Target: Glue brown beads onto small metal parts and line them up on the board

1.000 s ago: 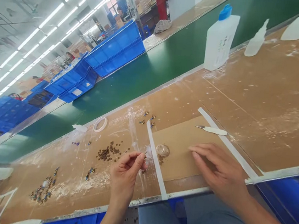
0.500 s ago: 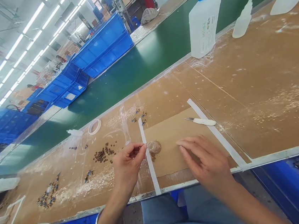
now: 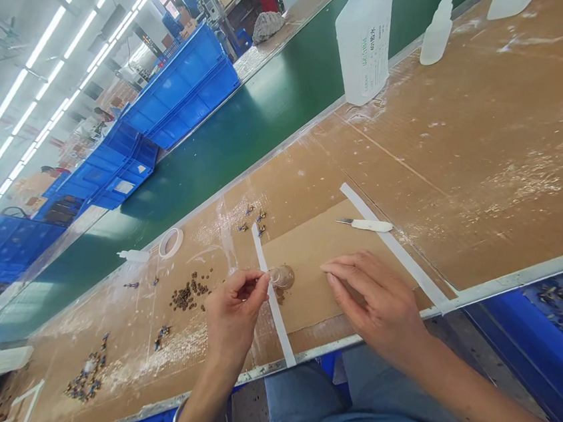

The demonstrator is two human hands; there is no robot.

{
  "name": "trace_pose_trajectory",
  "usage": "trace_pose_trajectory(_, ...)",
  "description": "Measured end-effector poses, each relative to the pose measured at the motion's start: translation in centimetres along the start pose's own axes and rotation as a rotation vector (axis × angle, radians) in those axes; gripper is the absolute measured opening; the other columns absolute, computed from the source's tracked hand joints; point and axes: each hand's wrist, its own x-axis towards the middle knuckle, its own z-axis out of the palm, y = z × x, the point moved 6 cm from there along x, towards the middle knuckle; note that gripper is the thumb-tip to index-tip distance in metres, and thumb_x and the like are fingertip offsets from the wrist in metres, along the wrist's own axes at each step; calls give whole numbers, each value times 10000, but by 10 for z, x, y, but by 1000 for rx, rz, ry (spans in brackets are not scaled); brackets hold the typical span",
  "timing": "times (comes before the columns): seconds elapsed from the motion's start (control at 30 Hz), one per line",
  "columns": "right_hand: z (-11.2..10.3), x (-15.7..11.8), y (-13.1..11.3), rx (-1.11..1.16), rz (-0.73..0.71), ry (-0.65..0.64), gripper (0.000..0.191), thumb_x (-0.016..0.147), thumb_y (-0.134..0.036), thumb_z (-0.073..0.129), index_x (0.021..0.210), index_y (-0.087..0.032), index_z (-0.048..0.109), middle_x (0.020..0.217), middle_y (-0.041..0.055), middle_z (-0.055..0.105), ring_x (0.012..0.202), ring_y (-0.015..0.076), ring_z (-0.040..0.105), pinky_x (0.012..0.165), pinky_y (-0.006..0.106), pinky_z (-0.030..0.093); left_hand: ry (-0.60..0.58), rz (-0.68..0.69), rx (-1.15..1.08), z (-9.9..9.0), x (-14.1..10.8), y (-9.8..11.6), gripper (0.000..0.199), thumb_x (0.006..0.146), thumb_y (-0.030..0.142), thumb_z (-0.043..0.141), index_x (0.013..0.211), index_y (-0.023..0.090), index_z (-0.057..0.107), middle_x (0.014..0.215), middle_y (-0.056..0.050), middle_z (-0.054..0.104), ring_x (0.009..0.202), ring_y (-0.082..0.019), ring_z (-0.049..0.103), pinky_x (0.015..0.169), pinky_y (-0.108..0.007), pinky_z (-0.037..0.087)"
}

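My left hand (image 3: 237, 310) is closed, thumb and forefinger pinched together beside a small clear cup (image 3: 282, 277); what the fingertips hold, if anything, is too small to name. The cup sits on a brown cardboard sheet (image 3: 316, 262) near a white tape strip. Over the right part of the sheet hovers my right hand (image 3: 377, 302), its thumb and forefinger slightly apart with nothing visible between them. A white-handled knife (image 3: 370, 225) lies beyond it. Left of my left hand is a pile of small brown beads (image 3: 189, 295).
Small blue-and-gold pieces (image 3: 87, 378) lie in clusters on the table. A tape roll (image 3: 171, 243) and a small bottle (image 3: 134, 256) are at the far left edge. A large white bottle (image 3: 363, 45) stands by the green belt (image 3: 265, 122). Blue crates (image 3: 184, 86) stand beyond.
The whole view has shifted slightly, so the table and both hands appear a little further left. Both hands keep nearly the same pose and place over the table.
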Motion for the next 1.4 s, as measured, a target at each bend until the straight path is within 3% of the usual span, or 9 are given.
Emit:
trace_pose_trajectory(0.2, -3, -1, 0, -9, -16, 14, 179, 914, -44, 566, 1031, -164, 628, 914, 64, 665, 860, 174, 616, 810, 322, 500, 89, -79, -136, -28, -21, -3, 131, 736, 325, 766, 757, 196, 752, 565, 15, 690, 521, -123, 651, 533, -203, 547)
trace_pose_trajectory(0.3, -4, -2, -1, -16, -26, 12, 180, 913, -50, 572, 1035, -167, 635, 916, 62, 672, 862, 172, 628, 824, 319, 503, 195, -145, -219, -41, -40, -26, 164, 716, 332, 794, 769, 184, 749, 564, 11, 694, 530, -126, 660, 566, -214, 568)
trace_pose_trajectory(0.47, -7, -4, -3, -21, -54, -14, 207, 899, -30, 586, 1048, -161, 644, 932, 62, 680, 866, 160, 637, 835, 302, 495, 343, -287, -305, -47, -72, -78, 229, 688, 370, 818, 776, 172, 747, 593, -2, 717, 544, -130, 678, 599, -222, 576)
trace_pose_trajectory(0.57, -4, -8, -13, -18, -140, -55, 235, 885, -16, 601, 1076, -149, 633, 947, 64, 679, 870, 160, 629, 839, 305, 493, 423, -339, -300, -53, -91, -95, 246, 696, 384, 816, 803, 173, 749, 618, 0, 727, 582, -130, 690, 625, -216, 576)
trace_pose_trajectory(0.73, 43, -33, -54, 51, -303, -320, 195, 929, -65, 558, 1112, -99, 614, 979, 94, 658, 914, 196, 585, 853, 344, 474, 492, -364, -302, -67, -109, -106, 245, 705, 384, 810, 806, 170, 747, 634, 0, 728, 592, -143, 690, 622, -234, 579)
trace_pose_trajectory(0.87, 93, -45, -81, 85, -264, -452, 147, 937, -57, 512, 1008, -115, 627, 888, 74, 627, 799, 186, 533, 725, 333, 446, 525, -399, -312, -77, -112, -118, 208, 725, 354, 804, 822, 179, 747, 635, 13, 729, 592, -124, 684, 620, -207, 564)
trace_pose_trajectory(1.03, 146, -44, -91, -66, -208, -599, 194, 931, -54, 496, 819, -166, 609, 837, 54, 581, 781, 186, 507, 700, 320, 425, 565, -412, -397, -83, -110, -137, 205, 707, 345, 815, 788, 170, 743, 628, 13, 724, 558, -130, 686, 573, -210, 560)
trace_pose_trajectory(1.4, 188, -43, -91, -146, -215, -651, 145, 904, -96, 608, 784, -177, 616, 837, 40, 548, 806, 176, 476, 702, 301, 389, 514, -415, -499, -78, -111, -153, 194, 741, 345, 793, 823, 175, 751, 640, 13, 726, 575, -115, 681, 600, -203, 563)
